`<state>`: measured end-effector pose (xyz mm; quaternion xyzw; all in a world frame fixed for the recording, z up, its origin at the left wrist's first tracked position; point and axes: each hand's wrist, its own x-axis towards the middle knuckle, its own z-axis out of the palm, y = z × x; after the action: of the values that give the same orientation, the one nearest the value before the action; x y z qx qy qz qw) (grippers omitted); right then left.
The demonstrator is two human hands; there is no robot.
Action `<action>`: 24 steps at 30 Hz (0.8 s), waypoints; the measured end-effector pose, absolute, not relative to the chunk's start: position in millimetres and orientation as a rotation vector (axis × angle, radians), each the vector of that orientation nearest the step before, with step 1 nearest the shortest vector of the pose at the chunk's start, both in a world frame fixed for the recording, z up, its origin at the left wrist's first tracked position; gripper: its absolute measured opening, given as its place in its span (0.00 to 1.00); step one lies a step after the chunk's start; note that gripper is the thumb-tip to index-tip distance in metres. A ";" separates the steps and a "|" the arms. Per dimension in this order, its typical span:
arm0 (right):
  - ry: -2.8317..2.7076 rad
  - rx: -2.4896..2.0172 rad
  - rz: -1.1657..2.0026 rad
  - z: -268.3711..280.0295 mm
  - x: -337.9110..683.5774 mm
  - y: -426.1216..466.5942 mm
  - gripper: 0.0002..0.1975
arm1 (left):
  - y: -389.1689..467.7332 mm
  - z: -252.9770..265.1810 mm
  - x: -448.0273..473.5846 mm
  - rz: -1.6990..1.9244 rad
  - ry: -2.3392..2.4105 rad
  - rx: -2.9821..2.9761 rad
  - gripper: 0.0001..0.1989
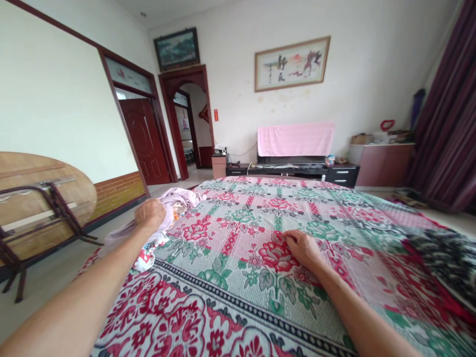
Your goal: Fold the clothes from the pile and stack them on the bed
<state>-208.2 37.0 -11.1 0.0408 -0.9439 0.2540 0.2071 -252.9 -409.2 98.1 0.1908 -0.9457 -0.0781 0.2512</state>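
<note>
My left hand (150, 213) is closed in a fist on a lilac cloth (130, 232), which looks like a garment; its exact kind cannot be made out. The cloth lies bunched at the left edge of a large flowered bedspread (230, 248) in red, green and white. Against the lilac cloth rests a white piece of fabric (147, 255) with coloured print. My right hand (305, 249) lies on the bedspread over a red flower, its fingers loosely bent and touching the surface, with nothing visible in them.
A dark patterned cloth (446, 263) lies on the right side of the bedspread. A folded round table (48, 188) leans at the left wall. Beyond the bed stand a black low cabinet (342, 175), a pink towel (295, 139) over a screen, and a purple curtain (446, 104).
</note>
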 end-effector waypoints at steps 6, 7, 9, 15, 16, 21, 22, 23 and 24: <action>-2.600 0.128 0.707 -13.2 -210.0 37.9 0.17 | -336.5 97.3 -247.6 0.073 -2.551 0.204 0.20; -2.600 0.129 0.708 -13.7 -210.2 38.2 0.17 | -323.3 93.8 -244.3 0.095 -2.547 0.129 0.20; -2.602 0.130 0.712 -14.7 -210.8 38.7 0.17 | -296.7 84.6 -235.9 0.172 -2.570 -0.088 0.18; -2.555 0.083 0.809 -19.1 -214.0 41.5 0.18 | -219.7 57.3 -208.3 0.213 -2.605 -0.487 0.14; -2.539 0.068 0.838 -19.2 -214.3 42.0 0.18 | -208.8 54.5 -204.3 0.190 -2.602 -0.530 0.14; -2.486 -0.064 0.994 -14.2 -212.0 42.6 0.20 | -178.1 45.5 -187.9 0.058 -2.576 -0.671 0.15; -2.484 -0.082 1.007 -12.9 -211.2 42.4 0.20 | -177.7 44.8 -185.7 0.052 -2.589 -0.678 0.15; -2.482 -0.084 1.010 -12.1 -210.3 42.1 0.20 | -179.1 45.0 -184.1 0.049 -2.608 -0.677 0.16; -2.482 -0.073 1.006 -11.6 -209.6 41.8 0.20 | -182.4 46.3 -183.2 0.043 -2.632 -0.669 0.16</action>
<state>-209.6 41.8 -11.6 -0.0266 -0.9018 0.3654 0.2294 -183.2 -182.4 46.3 -0.2408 -0.9472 0.0155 0.2110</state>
